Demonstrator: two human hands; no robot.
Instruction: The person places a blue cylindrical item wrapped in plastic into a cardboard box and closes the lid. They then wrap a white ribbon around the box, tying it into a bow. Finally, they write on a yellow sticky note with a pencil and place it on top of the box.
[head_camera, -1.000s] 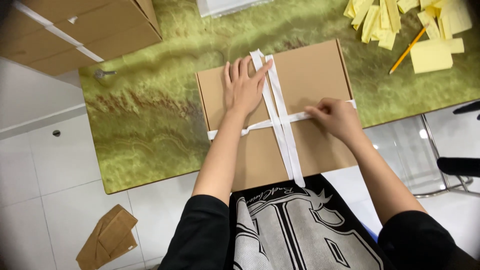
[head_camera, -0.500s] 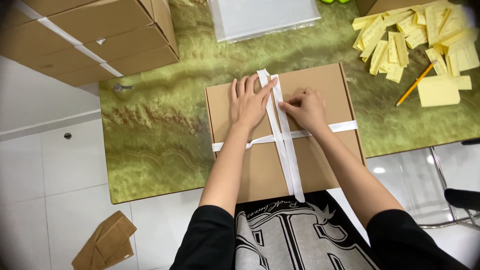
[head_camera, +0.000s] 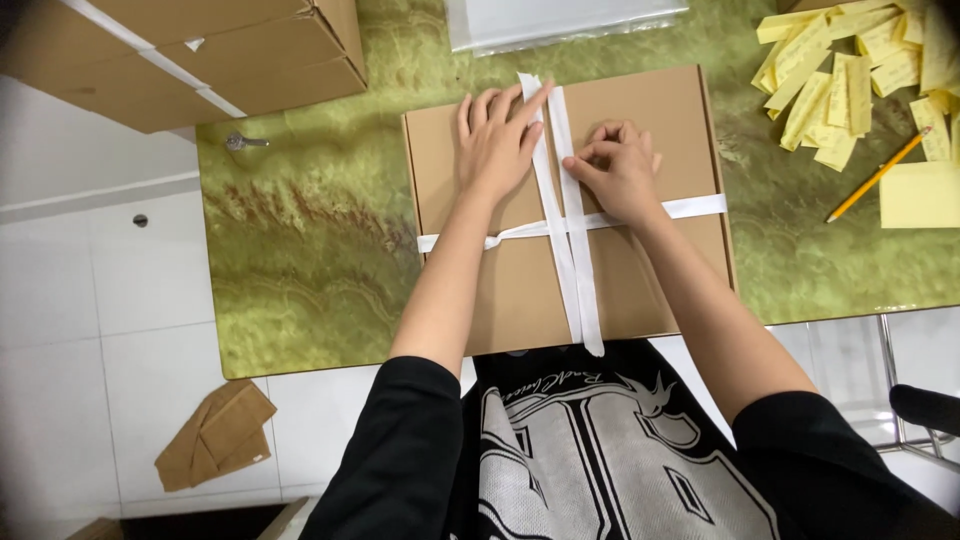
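Observation:
A flat brown cardboard box (head_camera: 640, 270) lies on the green marbled table (head_camera: 300, 250) in front of me. White ribbon (head_camera: 575, 270) crosses it lengthwise in two strands and once across. My left hand (head_camera: 495, 140) lies flat on the box's far left part, its fingertips pressing the left ribbon strand. My right hand (head_camera: 615, 170) is curled, pinching the right lengthwise strand just above the crossing.
A stack of brown cartons (head_camera: 200, 55) stands at the far left. Yellow paper slips (head_camera: 850, 80), a yellow notepad (head_camera: 920, 195) and a pencil (head_camera: 878, 175) lie at the right. A clear plastic sheet (head_camera: 560, 20) lies beyond the box. Crumpled cardboard (head_camera: 215, 435) rests on the white floor.
My right hand has moved left along the cross ribbon to the lengthwise strands and now pinches one. My left hand stays flat on the box. The view has shifted slightly.

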